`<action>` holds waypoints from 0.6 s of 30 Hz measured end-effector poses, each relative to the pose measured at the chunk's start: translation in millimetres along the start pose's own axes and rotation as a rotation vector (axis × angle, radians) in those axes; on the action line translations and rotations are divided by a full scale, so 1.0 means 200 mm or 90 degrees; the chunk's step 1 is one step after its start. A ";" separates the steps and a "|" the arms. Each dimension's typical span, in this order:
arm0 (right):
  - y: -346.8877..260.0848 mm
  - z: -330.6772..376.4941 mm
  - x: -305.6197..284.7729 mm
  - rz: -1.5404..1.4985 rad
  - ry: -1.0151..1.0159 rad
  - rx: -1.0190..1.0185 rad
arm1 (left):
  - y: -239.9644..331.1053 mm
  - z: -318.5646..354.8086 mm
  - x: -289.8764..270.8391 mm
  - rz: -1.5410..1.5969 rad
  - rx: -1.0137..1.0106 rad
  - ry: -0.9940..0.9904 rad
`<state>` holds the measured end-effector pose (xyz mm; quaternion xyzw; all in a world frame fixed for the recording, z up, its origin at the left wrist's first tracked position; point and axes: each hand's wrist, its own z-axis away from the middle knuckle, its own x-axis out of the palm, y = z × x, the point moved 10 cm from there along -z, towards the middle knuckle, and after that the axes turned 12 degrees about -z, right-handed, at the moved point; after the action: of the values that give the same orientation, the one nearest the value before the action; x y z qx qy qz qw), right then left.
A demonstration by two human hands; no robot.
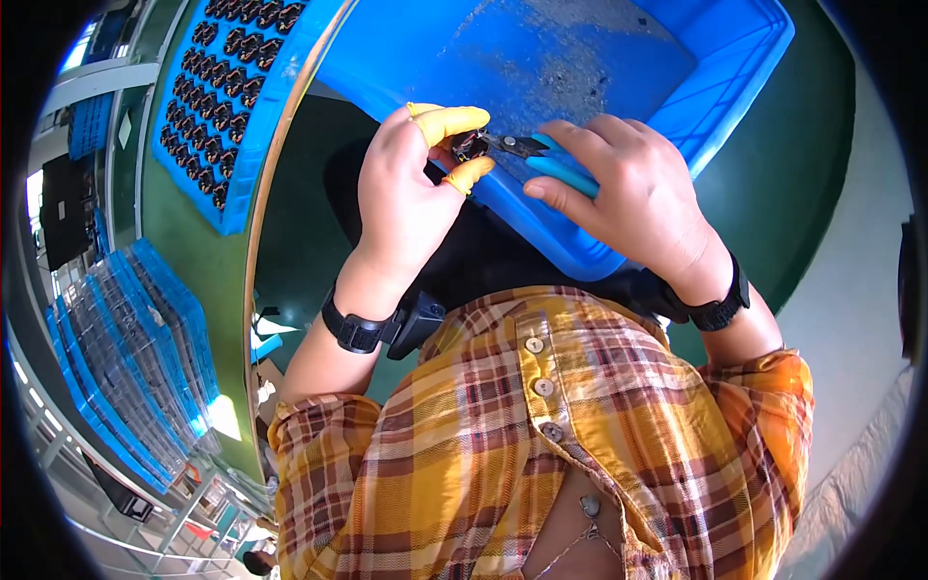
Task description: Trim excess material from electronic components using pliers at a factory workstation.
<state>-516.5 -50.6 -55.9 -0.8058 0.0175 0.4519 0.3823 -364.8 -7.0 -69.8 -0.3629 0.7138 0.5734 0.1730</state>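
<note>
My left hand (411,169), with yellow finger cots on the thumb and a finger, pinches a small dark round part (469,145) that looks like a little motor with fine wires. My right hand (633,188) is wrapped round blue-handled cutting pliers (561,172). The pliers' jaws point left and meet the edge of the small part; whether they bite on a wire is too small to tell. Both hands are above the near rim of a big blue plastic tub (570,259), whose floor carries scattered bits of debris (570,68).
On the green bench (227,329) at the left lies a blue tray (232,217) with rows of similar dark parts. Nearer stands a stack of blue and clear trays (135,358). The bench's wooden edge (266,184) runs close beside my left arm.
</note>
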 end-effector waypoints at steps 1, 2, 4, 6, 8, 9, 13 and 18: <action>0.00 0.00 0.00 0.005 0.002 -0.006 | 0.00 0.00 0.00 0.006 0.001 -0.004; 0.00 0.00 0.00 0.004 0.001 -0.005 | 0.01 0.00 0.01 0.013 0.001 -0.008; -0.01 0.00 0.00 0.016 0.005 -0.013 | 0.02 0.01 0.01 -0.037 0.020 -0.011; -0.02 0.00 0.00 0.032 -0.004 -0.008 | 0.04 0.01 0.01 -0.086 0.040 -0.016; -0.02 0.00 0.00 0.046 -0.014 -0.003 | 0.08 0.00 0.00 -0.149 0.063 -0.027; -0.03 -0.01 0.00 0.067 -0.014 -0.010 | 0.08 0.00 0.01 -0.148 0.063 -0.030; -0.03 -0.01 0.02 0.127 -0.044 -0.006 | 0.11 -0.01 0.04 -0.211 0.100 -0.038; 0.03 0.00 0.06 0.104 -0.086 0.038 | 0.08 0.00 0.08 -0.212 0.079 -0.055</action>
<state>-511.2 -50.5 -68.0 -0.7577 0.0704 0.5342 0.3681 -387.8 -10.4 -69.4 -0.4398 0.6696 0.5068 0.3183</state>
